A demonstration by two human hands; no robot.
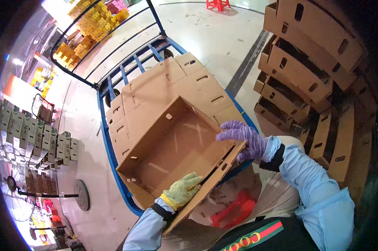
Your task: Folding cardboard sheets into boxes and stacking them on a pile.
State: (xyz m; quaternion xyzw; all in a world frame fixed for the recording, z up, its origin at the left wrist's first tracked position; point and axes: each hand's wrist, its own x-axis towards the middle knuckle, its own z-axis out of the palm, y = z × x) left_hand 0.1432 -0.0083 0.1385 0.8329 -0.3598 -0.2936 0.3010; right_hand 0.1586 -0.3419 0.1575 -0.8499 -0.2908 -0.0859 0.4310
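An open brown cardboard box (182,144), its inside facing up, lies tilted before me over a flat layer of slotted cardboard (154,84). My left hand (184,189), in a yellow-green knitted glove, holds the box's near side, its fingers inside along the wall. A loose outer flap (204,188) of that side stands away towards my body, with a dark gap behind it. At the right corner, my right hand (243,138) in a purple glove grips the edge, fingers over the inside. Part of its thumb side is hidden by the flap.
Under the cardboard is a blue metal platform cart (105,150) with a black handle rail (116,42). Stacked cardboard boxes (302,62) rise close on my right. A red plastic stool (234,210) is near my legs. A pedestal fan (82,194) stands left.
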